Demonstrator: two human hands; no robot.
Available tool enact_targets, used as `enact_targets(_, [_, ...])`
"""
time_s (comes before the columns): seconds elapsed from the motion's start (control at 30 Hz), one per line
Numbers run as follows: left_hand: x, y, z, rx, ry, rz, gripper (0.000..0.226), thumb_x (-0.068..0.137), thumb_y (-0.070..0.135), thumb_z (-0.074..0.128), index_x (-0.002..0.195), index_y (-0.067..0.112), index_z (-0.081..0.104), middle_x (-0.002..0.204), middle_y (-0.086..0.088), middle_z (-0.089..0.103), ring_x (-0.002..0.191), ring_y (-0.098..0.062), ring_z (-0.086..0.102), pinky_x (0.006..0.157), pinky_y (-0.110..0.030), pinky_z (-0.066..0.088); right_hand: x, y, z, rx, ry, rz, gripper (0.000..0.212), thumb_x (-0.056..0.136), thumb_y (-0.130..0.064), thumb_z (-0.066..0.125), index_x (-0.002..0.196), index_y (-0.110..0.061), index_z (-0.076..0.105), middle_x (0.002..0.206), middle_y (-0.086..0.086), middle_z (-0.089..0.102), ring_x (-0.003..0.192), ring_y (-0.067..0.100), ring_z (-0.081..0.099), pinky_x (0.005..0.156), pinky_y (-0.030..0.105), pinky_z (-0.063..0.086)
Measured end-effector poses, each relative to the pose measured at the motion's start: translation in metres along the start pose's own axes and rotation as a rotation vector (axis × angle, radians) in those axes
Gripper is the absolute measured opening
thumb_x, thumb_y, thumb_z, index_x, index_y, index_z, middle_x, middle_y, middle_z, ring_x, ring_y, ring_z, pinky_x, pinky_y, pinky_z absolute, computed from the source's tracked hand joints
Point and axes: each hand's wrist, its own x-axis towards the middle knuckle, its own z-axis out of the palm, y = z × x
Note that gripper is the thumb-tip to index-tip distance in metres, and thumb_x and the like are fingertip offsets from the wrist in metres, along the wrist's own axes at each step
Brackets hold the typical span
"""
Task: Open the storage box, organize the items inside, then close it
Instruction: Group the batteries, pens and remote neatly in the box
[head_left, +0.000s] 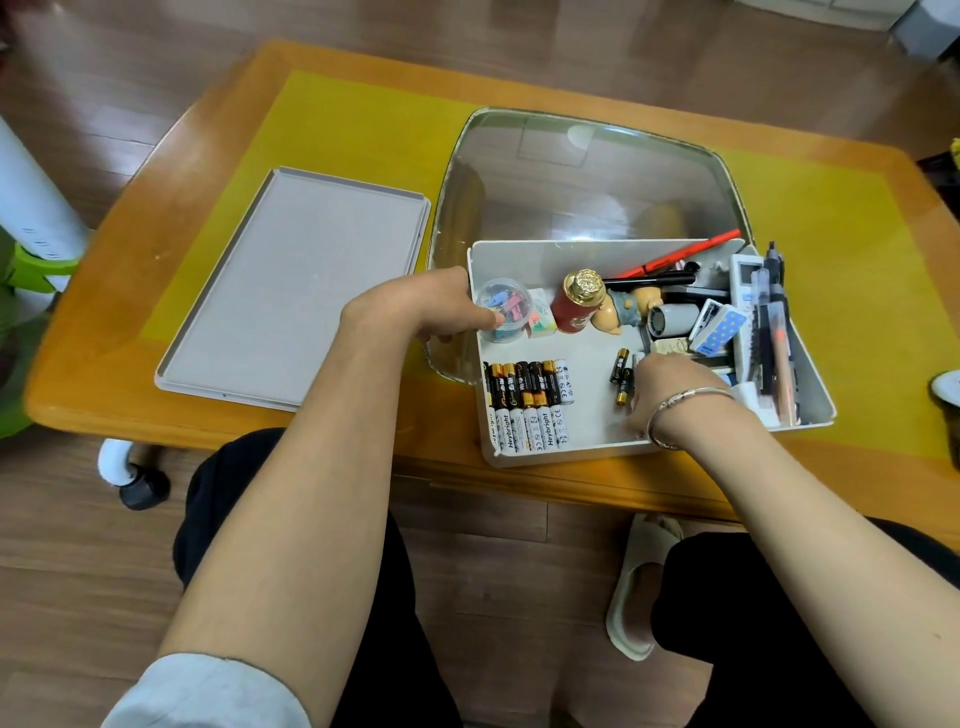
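Head view: from my remote seat I look down on a wooden table with a yellow mat (332, 119), where the clear plastic storage box (587, 171) stands open at centre right. Its flat grey lid (296, 291) lies on the mat just to the left of it, upside down and apart from the box.

A white inner tray (597, 421) sits tilted across the near part of the box, its near edge overhanging the table's edge.

The left hand (431, 306) holds the tray's far-left corner, fingers curled over the rim, touching a small clear round tub of coloured clips (504, 309).

The right hand (670, 384), a silver bangle (685, 410) at its wrist, reaches into the tray's middle, fingers bent down beside two loose black-and-gold batteries (622, 376); I cannot tell whether it grips anything.

A neat row of black-and-gold and white batteries (527, 405) lies in two lines along the tray's near-left side.

Farther in stand a red bottle with a gold cap (577, 301) and a small bear figure (626, 309); to the right lie a grey cylinder (672, 319), a blue dotted card box (719, 327), a white remote control (744, 283) and several dark pens (771, 322).

A red pen (675, 259) rests across the tray's far edge.
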Motion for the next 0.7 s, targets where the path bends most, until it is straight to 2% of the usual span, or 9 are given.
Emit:
enact_targets(0.13, [-0.001,0.001,0.000,0.003,-0.005,0.005,0.033,0.086,0.050,0.062,0.102,0.034,0.038,0.085,0.012,0.053,0.080,-0.014,0.061,0.059,-0.026,0.051,0.001,-0.007,0.004,-0.032,-0.018,0.032,0.036,0.079,-0.006,0.058,0.115,-0.003,0.054,0.113,0.016,0.061,0.103,0.034,0.061,0.074,0.034,0.048])
enact_targets(0.3, [-0.003,0.001,-0.001,-0.001,-0.009,0.008,0.033,0.086,0.049,0.062,0.106,0.033,0.040,0.086,0.009,0.055,0.083,-0.015,0.061,0.060,-0.026,0.050,0.000,-0.006,0.004,0.009,0.008,0.009,0.033,0.084,-0.008,0.053,0.116,-0.001,0.050,0.116,0.018,0.059,0.106,0.035,0.058,0.075,0.034,0.046])
enact_targets(0.4, [-0.003,0.002,-0.001,0.003,-0.013,0.000,0.039,0.086,0.049,0.062,0.116,0.030,0.045,0.087,0.008,0.056,0.087,-0.018,0.063,0.061,-0.027,0.051,-0.003,-0.002,-0.001,0.093,0.075,-0.005,0.030,0.082,-0.013,0.055,0.110,-0.008,0.048,0.109,0.016,0.059,0.102,0.034,0.057,0.069,0.032,0.041])
enact_targets(0.5, [-0.002,0.002,-0.001,0.010,-0.008,-0.003,0.034,0.086,0.049,0.062,0.107,0.032,0.042,0.086,0.008,0.056,0.083,-0.016,0.062,0.059,-0.026,0.050,-0.006,-0.004,-0.006,0.235,0.099,-0.068,0.022,0.077,-0.015,0.057,0.099,-0.014,0.056,0.099,0.013,0.065,0.097,0.032,0.060,0.073,0.032,0.048])
enact_targets(0.63, [-0.003,0.002,-0.001,0.007,0.000,0.002,0.033,0.086,0.050,0.062,0.102,0.033,0.038,0.084,0.012,0.053,0.079,-0.014,0.061,0.057,-0.025,0.050,-0.009,-0.014,-0.005,0.410,-0.050,-0.131,0.009,0.078,-0.016,0.064,0.085,-0.015,0.060,0.085,0.009,0.067,0.086,0.028,0.065,0.077,0.032,0.052])
enact_targets(0.7, [-0.003,0.002,-0.001,0.005,0.004,0.003,0.033,0.086,0.050,0.062,0.101,0.033,0.038,0.084,0.012,0.053,0.078,-0.014,0.061,0.055,-0.024,0.050,-0.009,-0.017,-0.004,0.416,-0.122,-0.141,0.014,0.076,-0.018,0.070,0.077,-0.018,0.056,0.082,0.005,0.066,0.083,0.025,0.065,0.075,0.029,0.051])
